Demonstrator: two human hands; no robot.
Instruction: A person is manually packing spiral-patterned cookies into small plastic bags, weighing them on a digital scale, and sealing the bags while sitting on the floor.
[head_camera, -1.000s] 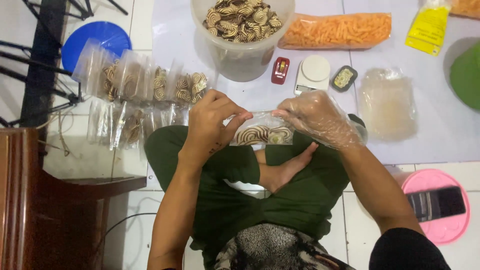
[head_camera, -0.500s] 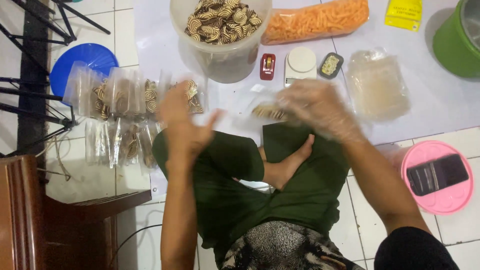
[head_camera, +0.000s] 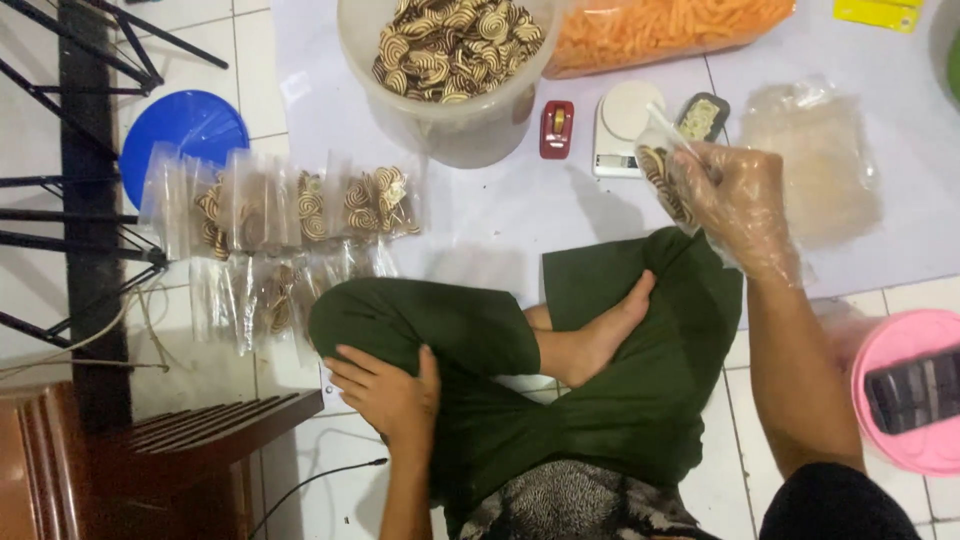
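Tape dispenser (head_camera: 557, 129) lies between tub (head_camera: 440, 110) and, seemingly, scale (head_camera: 622, 128).

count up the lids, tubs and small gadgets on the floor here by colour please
Blue: 1, lid
Pink: 1, lid
Clear: 1, cookie tub
Red: 1, tape dispenser
White: 1, scale
Total: 5
The right hand holds a bag of cookies beside the scale.

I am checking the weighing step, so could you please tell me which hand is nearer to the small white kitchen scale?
The right hand, gloved and holding a cookie bag, is just beside the scale. The left hand rests on the knee, far away.
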